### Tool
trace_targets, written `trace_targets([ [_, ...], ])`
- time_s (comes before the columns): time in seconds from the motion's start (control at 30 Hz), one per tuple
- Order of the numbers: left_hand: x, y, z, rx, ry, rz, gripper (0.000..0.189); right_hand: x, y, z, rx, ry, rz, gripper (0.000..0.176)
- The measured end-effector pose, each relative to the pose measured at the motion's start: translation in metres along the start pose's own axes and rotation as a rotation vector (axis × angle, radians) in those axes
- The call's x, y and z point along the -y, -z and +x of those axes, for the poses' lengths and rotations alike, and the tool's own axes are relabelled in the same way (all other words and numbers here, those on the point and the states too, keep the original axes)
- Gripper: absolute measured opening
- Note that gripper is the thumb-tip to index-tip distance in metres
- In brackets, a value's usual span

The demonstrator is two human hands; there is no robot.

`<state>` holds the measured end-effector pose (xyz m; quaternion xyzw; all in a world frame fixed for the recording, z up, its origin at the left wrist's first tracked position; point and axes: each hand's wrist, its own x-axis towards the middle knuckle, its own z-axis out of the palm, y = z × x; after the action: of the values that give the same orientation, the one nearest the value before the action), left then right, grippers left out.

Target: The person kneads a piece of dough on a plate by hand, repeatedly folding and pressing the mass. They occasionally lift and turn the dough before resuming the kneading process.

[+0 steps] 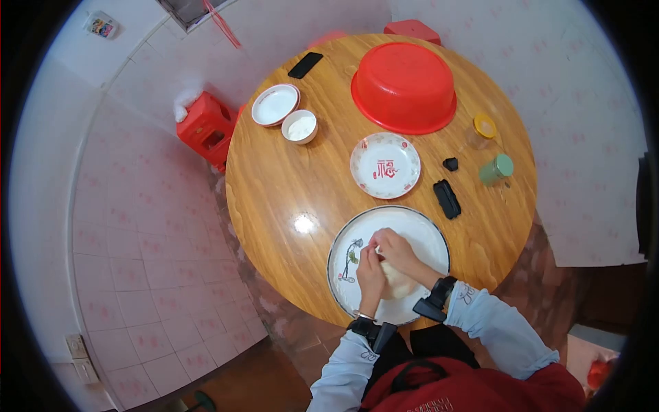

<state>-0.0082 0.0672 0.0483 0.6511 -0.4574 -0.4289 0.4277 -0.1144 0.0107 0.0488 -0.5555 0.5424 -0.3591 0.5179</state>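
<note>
A large white plate with a dark rim (348, 302) lies at the near edge of the round wooden table. On it rests a pale lump of dough (396, 281), partly covered by my hands. My left hand (371, 273) is at the dough's left side, fingers drawn together near its upper edge. From the right, my right hand (396, 250) reaches over the top of the dough, its fingertips closed and meeting those of my left hand. What sits between the fingertips is too small to make out.
Beyond the plate are a patterned plate (385, 165), an upturned red basin (405, 86), a bowl of white powder (300, 128), stacked plates (274, 104) and a phone (305, 65). Two jars (496, 169) and a black case (447, 199) stand right.
</note>
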Motion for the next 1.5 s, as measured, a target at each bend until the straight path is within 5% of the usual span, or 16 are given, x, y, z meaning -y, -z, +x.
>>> trace_targets([
  [0.07, -0.018, -0.014, -0.004, -0.069, 0.157, 0.227, 0.033, 0.029, 0.009, -0.022, 0.028, 0.298, -0.456, 0.023],
  [0.27, 0.016, -0.026, -0.075, -0.153, -0.499, 0.416, 0.034, -0.014, 0.018, -0.094, -0.187, 0.440, -0.380, 0.021],
  [0.47, 0.047, -0.018, -0.088, -0.061, -0.537, 0.397, 0.038, -0.046, 0.016, -0.108, -0.123, 0.677, -0.533, 0.024],
  [0.6, 0.052, -0.016, -0.055, -0.034, -0.505, 0.406, 0.038, -0.040, 0.011, -0.076, -0.114, 0.639, -0.553, 0.025],
  [0.8, 0.032, -0.019, -0.002, -0.040, -0.322, 0.437, 0.033, -0.025, 0.007, -0.026, -0.078, 0.371, -0.574, 0.014],
  [1.0, 0.028, -0.022, 0.030, -0.037, -0.277, 0.533, 0.029, -0.039, -0.002, 0.006, -0.182, 0.344, -0.598, 0.016],
  [1.07, 0.031, -0.026, 0.036, -0.079, -0.295, 0.555, 0.028, -0.034, -0.002, 0.013, -0.203, 0.121, -0.443, 0.019],
  [1.13, 0.027, -0.026, 0.040, -0.082, -0.269, 0.556, 0.028, -0.052, -0.002, 0.019, -0.205, 0.107, -0.441, 0.028],
  [1.2, 0.022, -0.025, 0.041, -0.045, -0.165, 0.494, 0.028, -0.065, 0.001, 0.026, -0.104, -0.172, 0.118, 0.039],
  [1.37, -0.012, -0.021, 0.034, 0.078, -0.507, 0.576, 0.031, -0.044, 0.023, 0.010, -0.154, -0.355, 0.445, 0.056],
  [1.43, -0.019, -0.021, 0.034, 0.190, -0.881, 0.585, 0.033, -0.025, 0.039, 0.005, -0.091, -0.493, 0.416, 0.064],
  [1.5, -0.022, -0.019, 0.027, 0.224, -0.902, 0.478, 0.032, -0.027, 0.056, 0.011, 0.019, -0.551, 0.460, 0.064],
])
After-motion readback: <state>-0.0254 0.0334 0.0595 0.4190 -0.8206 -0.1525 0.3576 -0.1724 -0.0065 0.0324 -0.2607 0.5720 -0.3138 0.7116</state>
